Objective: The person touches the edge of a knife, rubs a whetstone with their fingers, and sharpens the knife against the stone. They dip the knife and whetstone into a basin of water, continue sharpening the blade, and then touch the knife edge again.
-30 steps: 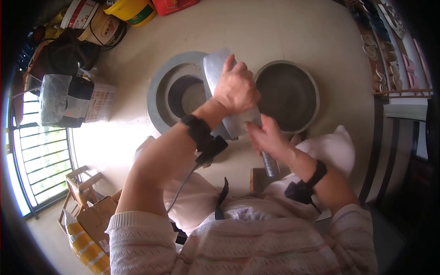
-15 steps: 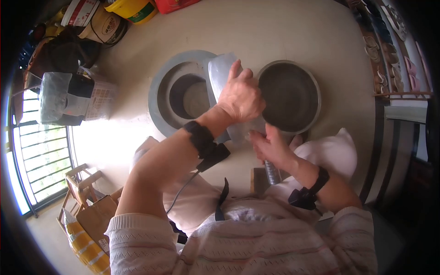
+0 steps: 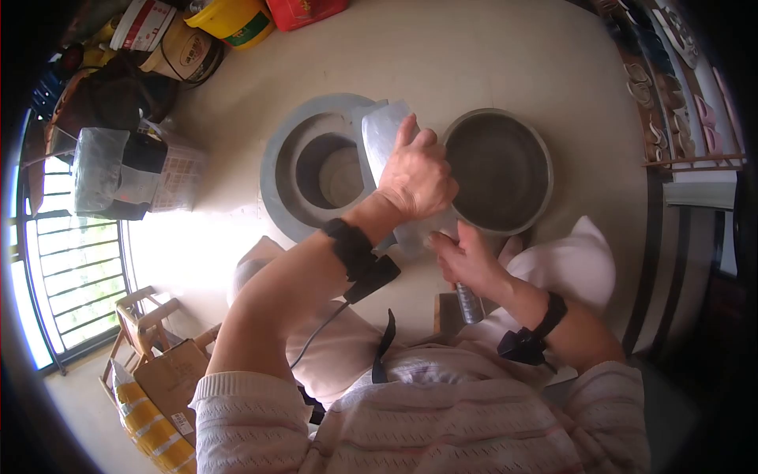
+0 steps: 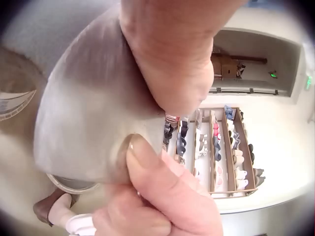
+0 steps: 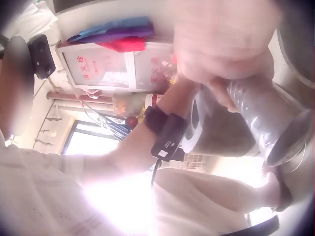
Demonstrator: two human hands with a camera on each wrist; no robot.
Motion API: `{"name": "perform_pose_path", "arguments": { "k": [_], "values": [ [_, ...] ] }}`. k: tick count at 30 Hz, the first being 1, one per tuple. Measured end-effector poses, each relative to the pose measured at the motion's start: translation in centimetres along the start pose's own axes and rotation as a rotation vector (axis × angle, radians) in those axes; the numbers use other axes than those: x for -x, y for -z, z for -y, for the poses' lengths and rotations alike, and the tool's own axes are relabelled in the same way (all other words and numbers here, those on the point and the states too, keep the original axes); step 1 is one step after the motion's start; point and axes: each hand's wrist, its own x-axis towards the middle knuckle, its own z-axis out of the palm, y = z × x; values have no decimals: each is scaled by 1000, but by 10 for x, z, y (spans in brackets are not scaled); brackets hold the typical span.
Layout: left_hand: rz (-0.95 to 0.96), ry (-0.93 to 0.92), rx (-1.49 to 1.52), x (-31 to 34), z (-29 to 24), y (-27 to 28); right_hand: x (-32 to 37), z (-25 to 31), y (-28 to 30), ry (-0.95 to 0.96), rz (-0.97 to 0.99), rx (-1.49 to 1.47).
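Observation:
Both hands are on a cleaver with a broad, curved pale metal blade (image 3: 383, 133) and a ribbed grey round handle (image 5: 253, 110). The left hand (image 3: 414, 178) grips across the blade from above, thumb toward the far end, most of its fingers hidden beneath. Nearer the body, the right hand (image 3: 474, 259) holds it where blade meets handle; its thumb (image 4: 150, 162) presses on the blade face in the left wrist view. The handle end shows below that hand in the head view. Under the blade's far part sits a grey round stone vessel (image 3: 275, 178) with a thick rim and deep hollow.
A dark round metal basin (image 3: 499, 170) stands right of the stone vessel. A shoe rack (image 3: 683, 110) lines the right side. Buckets (image 3: 229, 22) and a crate (image 3: 178, 174) stand at the left, with a wooden stool (image 3: 150, 316) behind them. The person's knees flank the work.
Both hands and the cleaver have shifted a little toward the body and to the right, mostly in the first half second. The grips look the same.

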Motion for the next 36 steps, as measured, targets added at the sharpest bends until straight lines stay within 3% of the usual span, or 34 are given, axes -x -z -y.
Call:
{"name": "perform_pose_path", "arguments": {
  "k": [2,7,9,15,18,25,31,34,36],
  "values": [
    [-5,0,9,-2,4,1,-1,1,1,-49,-9,-26],
    [-57,-9,-61,-28,45,-1,-41,34,0,53,-15,76],
    [6,7,-120,-32,52,2,-45,41,-3,64,-27,85],
    [-25,-4,15,0,1,-1,-5,-3,-1,99,-1,88],
    [6,18,28,0,2,-3,-1,-2,1,-33,-4,35],
    [4,-15,-141,-28,49,0,-42,35,-2,36,-28,83],
    [-26,-9,-2,-1,3,0,-8,-1,1,84,21,101],
    [28,10,13,-1,1,-2,-2,-5,5,-44,17,-2],
    [-35,7,-23,-7,10,-3,-8,7,4,31,20,10]
  ]
}}
